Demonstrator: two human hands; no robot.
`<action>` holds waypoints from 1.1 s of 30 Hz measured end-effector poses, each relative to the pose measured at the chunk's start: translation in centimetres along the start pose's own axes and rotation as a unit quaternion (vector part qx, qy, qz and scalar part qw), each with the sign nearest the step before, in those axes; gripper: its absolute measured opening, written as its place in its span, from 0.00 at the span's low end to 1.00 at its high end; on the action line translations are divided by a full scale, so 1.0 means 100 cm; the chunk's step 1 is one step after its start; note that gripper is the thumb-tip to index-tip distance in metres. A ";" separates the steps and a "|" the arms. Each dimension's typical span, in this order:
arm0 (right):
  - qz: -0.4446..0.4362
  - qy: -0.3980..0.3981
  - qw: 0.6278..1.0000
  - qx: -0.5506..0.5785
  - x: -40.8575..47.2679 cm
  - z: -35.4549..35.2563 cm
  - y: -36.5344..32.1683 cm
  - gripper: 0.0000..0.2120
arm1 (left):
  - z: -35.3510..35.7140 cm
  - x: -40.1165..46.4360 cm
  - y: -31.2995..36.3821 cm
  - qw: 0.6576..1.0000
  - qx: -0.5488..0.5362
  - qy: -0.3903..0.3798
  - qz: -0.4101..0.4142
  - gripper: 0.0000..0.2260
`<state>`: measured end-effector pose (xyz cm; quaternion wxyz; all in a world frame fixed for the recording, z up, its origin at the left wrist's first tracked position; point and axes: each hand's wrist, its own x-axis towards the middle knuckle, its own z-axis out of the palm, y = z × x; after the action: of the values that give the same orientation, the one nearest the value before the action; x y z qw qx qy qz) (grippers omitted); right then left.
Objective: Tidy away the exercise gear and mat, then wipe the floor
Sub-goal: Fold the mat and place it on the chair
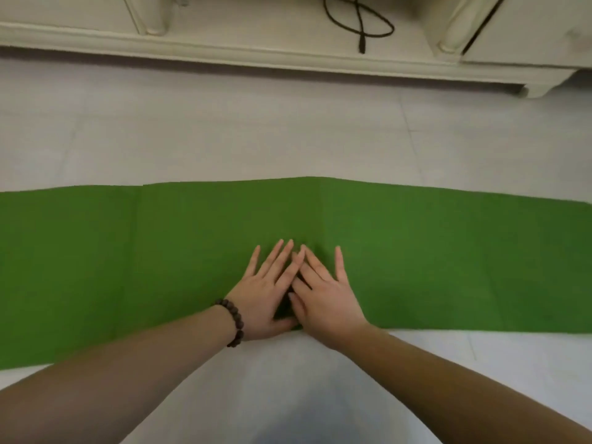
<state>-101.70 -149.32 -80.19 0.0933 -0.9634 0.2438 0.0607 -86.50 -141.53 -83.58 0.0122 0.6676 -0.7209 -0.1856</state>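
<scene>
**Two flat hands on a folded green mat**

Two hands press the green mat point(128, 251), which lies in a long band across the pale floor point(224, 129), well short of the cream cabinet point(288, 56). Left hand point(266, 293), with its bead bracelet point(232, 322), and right hand point(326, 296) rest mid-mat by its near edge, fingers straight and spread, gripping nothing. It looks thin, soft and light; best taken at one end.

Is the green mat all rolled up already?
No, the green mat lies flat on the floor under both open hands.
</scene>
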 end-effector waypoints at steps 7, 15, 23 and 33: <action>0.091 -0.149 0.984 -0.028 -0.103 0.020 0.125 0.48 | 0.014 0.031 0.040 0.996 0.049 0.006 0.068 0.46; 0.348 -0.086 0.931 -0.066 -0.132 0.005 0.173 0.42 | 0.022 0.036 0.043 0.997 0.059 -0.003 0.057 0.45; 0.312 -0.063 0.944 -0.086 -0.138 -0.012 0.188 0.48 | 0.030 0.040 0.051 0.993 0.093 -0.051 0.046 0.40; 0.207 -0.060 0.977 0.005 -0.086 0.006 0.132 0.32 | 0.027 0.065 0.053 0.989 0.110 -0.054 0.077 0.40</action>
<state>-115.66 -156.66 -81.31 0.0979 -0.8864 0.4317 0.1356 -92.99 -146.94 -86.06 -0.0861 0.5962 -0.7859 -0.1393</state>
